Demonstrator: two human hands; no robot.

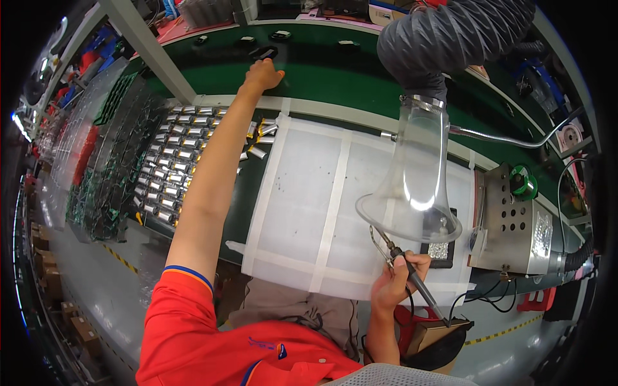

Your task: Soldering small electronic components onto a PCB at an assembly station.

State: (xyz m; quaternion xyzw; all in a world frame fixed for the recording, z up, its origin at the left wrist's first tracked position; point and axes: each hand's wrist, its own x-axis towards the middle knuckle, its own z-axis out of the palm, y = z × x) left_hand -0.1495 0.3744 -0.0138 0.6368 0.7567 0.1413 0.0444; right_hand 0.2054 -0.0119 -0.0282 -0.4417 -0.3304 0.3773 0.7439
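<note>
My left arm stretches far out over the green conveyor belt (322, 74). At its end, my left hand (262, 75) has its fingers curled at the near edge of a small black part (264, 53), which sits at a slant; the fingertips are partly hidden. In my right hand (396, 283) is a soldering iron (421, 287), gripped like a pen, with a thin bent metal tube beside its tip. The tip points up and left, just below the rim of a clear fume hood (418, 174). Beneath lies a white taped work mat (302, 193).
Rows of silver cylindrical parts (172, 164) lie left of the mat. Stacked clear trays (96, 161) stand farther left. A grey duct (450, 45) holds the hood. At right are a dark-framed tray (441, 252), a metal box (512, 225) and a green solder spool (523, 183).
</note>
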